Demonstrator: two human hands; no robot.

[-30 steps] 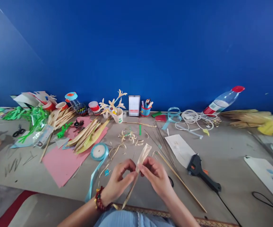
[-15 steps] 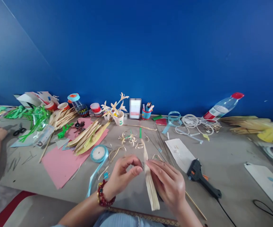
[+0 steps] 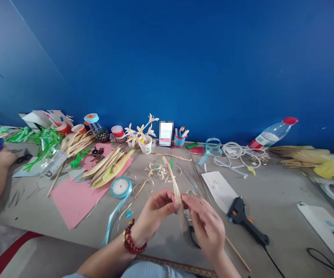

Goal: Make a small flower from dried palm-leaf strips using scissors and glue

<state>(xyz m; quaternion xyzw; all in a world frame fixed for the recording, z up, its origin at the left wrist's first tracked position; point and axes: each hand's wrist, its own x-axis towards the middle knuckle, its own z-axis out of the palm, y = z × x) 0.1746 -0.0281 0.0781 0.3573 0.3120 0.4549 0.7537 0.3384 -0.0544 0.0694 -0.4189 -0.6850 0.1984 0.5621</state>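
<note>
A pale strip of dried corn husk point(image 3: 176, 187) stands tilted between my hands, its narrow tip pointing up and away from me. My left hand point(image 3: 159, 212), with a red bead bracelet point(image 3: 132, 239) at the wrist, pinches the strip from the left around its middle. From the other side my right hand point(image 3: 207, 222) has its fingers closed at the strip's right edge; its thumb is partly hidden. The strip's lower end looks blurred. Partly under my right hand lie scissors with a black handle point(image 3: 194, 237). Small husk petals point(image 3: 158, 170) are scattered beyond the strip.
On the right lies a black glue gun point(image 3: 246, 220) beside white paper point(image 3: 217, 189). A blue ribbon roll point(image 3: 120, 188), pink paper point(image 3: 74, 202) and husks point(image 3: 109, 166) are left. A cup of husk flowers point(image 3: 145, 144) stands behind. Another person's hand point(image 3: 3, 156) holds something blue.
My left fingers have closed on the husk strip, where they were apart from it before. The strip's tip has swung left and up. At far left, the other person's hand has moved up and right.
</note>
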